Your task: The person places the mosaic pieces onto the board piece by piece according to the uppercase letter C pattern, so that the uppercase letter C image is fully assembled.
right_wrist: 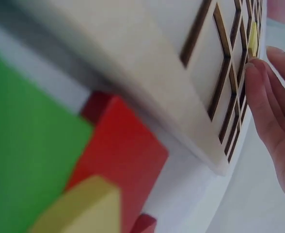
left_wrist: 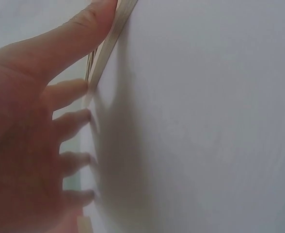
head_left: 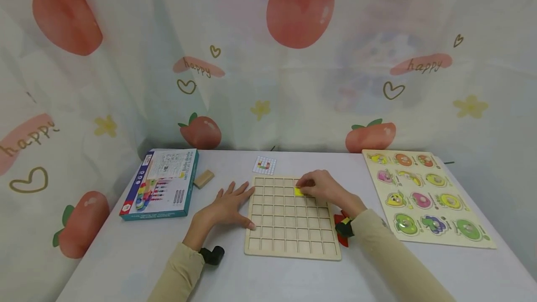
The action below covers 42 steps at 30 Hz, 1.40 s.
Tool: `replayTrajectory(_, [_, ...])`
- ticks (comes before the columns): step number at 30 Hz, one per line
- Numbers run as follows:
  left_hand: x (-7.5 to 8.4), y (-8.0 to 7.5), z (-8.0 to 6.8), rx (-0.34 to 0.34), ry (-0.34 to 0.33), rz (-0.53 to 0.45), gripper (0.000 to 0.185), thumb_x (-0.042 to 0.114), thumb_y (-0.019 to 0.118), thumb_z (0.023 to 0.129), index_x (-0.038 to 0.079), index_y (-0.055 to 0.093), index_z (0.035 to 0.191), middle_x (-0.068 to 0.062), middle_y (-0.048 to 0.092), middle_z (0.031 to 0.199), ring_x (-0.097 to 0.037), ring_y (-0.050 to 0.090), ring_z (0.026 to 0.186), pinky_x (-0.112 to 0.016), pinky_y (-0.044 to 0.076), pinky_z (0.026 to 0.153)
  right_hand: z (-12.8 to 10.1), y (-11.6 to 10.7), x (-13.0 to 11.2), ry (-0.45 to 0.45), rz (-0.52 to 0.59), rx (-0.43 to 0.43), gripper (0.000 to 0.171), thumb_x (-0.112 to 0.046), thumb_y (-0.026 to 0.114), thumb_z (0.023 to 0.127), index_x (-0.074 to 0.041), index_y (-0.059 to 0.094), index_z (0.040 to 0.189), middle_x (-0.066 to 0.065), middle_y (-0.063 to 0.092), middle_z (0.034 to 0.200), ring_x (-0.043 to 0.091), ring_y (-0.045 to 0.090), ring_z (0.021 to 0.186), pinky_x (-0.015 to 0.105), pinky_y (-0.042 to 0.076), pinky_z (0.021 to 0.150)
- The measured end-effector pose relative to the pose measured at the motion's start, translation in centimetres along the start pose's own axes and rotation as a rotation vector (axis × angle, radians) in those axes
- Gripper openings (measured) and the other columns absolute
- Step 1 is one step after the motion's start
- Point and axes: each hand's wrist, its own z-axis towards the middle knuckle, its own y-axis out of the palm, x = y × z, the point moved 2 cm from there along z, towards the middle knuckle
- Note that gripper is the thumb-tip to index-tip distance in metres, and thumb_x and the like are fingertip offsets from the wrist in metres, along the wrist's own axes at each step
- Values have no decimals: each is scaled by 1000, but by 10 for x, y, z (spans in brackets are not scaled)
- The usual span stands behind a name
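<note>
Head view: wooden grid board [head_left: 292,232] lying flat on the white table [head_left: 105,264], near its middle. Left hand [head_left: 228,206] spread flat on the table, fingers straight, thumb against the board's left edge. Right hand [head_left: 323,188] over the upper right cells, fingers curled and pinching a small yellow tile [head_left: 298,192], which sits on a cell in the board's second row. Pattern card [head_left: 265,165] just beyond the board's far edge. Red pieces [head_left: 340,232] peeking out by the right wrist, beside the board's right edge. Blue game box [head_left: 161,183] to the left, a wooden block [head_left: 203,179] just beside it. Fruit peg puzzle [head_left: 423,197] well apart on the right.

Left wrist view: left hand [left_wrist: 31,145] splayed, fingers straight against the table, thumb tip touching the board's edge [left_wrist: 114,34].

Right wrist view: fingertips [right_wrist: 259,92] together at the yellow tile [right_wrist: 252,44], seen edge-on in a cell of the board [right_wrist: 147,73]. Blurred red [right_wrist: 118,145], green [right_wrist: 26,145] and yellow [right_wrist: 84,208] pieces close to the lens.
</note>
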Motion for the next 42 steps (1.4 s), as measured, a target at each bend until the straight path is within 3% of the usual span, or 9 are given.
replayTrajectory(11, [1,-1,-2,8,-8,-9,106,54,82,68,22,29,154,-2,17,164,-36,1,152,-59,2,121,-27,-7,14,-13,5,70,13,-18,69,89,-14,74,101,-3,72,93,12,59,82,28,52,77])
replayTrajectory(25, [3,-3,-5,16,-3,-39,105,50,84,68,21,31,153,-3,18,164,-37,0,152,-60,1,121,-66,-22,35,34,22,50,17,-16,67,90,-12,73,105,1,70,93,16,57,80,21,51,60])
replayTrajectory(42, [2,0,-2,16,3,-37,105,50,84,68,21,31,153,-3,18,164,-37,0,152,-61,1,120,-99,-23,50,97,9,23,15,-21,71,88,-16,73,101,-4,67,88,13,55,77,20,49,61])
